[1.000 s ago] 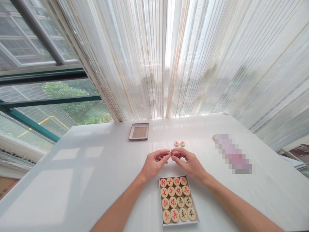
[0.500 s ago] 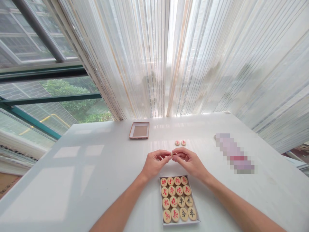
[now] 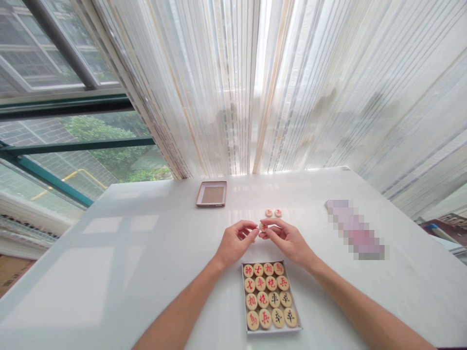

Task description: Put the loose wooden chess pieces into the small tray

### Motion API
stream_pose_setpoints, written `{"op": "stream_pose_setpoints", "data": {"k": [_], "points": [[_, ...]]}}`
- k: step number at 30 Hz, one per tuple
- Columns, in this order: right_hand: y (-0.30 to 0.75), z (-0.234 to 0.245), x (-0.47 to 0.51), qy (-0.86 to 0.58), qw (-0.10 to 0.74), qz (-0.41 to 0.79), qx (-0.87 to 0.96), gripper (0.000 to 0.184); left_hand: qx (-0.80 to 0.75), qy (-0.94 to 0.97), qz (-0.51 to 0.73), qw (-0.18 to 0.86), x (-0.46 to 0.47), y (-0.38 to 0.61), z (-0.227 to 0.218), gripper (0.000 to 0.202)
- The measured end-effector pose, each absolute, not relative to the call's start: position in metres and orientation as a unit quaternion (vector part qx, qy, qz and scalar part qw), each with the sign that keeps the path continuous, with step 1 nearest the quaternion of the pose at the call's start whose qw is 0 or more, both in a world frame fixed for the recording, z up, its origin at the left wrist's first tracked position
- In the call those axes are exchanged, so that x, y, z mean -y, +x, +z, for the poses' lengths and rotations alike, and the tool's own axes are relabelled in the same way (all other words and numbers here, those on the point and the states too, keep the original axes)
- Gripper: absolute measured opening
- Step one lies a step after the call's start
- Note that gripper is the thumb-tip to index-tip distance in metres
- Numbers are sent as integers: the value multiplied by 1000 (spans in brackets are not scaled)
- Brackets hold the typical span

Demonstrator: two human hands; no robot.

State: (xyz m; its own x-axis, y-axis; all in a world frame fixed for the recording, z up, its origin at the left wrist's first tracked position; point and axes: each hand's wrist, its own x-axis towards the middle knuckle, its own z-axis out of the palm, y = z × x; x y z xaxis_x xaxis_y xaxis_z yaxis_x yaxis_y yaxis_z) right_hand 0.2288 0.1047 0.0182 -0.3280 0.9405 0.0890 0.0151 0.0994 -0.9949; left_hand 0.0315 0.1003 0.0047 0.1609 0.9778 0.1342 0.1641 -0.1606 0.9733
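Note:
Over the table, my right hand (image 3: 288, 239) pinches a round wooden Chinese chess piece (image 3: 263, 227) with a dark character on its face. My left hand (image 3: 236, 239) is at the left edge of that piece, fingers curved and thumb apart from the index finger; whether its tips touch the piece is hard to tell. Nearer to me, between my forearms, a shallow white box (image 3: 274, 332) holds rows of chess pieces with red and black characters. Just beyond my right hand, two red-lettered pieces (image 3: 273, 213) lie side by side on the table.
A brown-rimmed box lid (image 3: 211, 194) lies inner side up at the far side of the white table (image 3: 175, 253). To the right is a blurred-out pinkish, elongated object (image 3: 355, 229). Sheer striped curtains (image 3: 233, 87) hang behind the table, beside an open window at left.
The chess piece at my fingertips has turned so that its lettered face shows. My left fingertips have drawn slightly away from my right ones. The view has shifted a little.

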Motion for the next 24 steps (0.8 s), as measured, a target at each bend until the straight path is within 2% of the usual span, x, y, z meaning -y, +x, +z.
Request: {"op": "stream_pose_setpoints", "data": {"k": [7, 17, 24], "points": [[228, 18, -102, -365, 407, 537, 642, 31, -450, 614, 450, 467, -99, 31, 6, 30], [226, 18, -99, -348, 417, 383, 747, 22, -466, 616, 443, 455, -99, 32, 6, 30], [228, 19, -100, -359, 414, 371, 750, 23, -450, 611, 441, 478, -98, 31, 7, 31]]}}
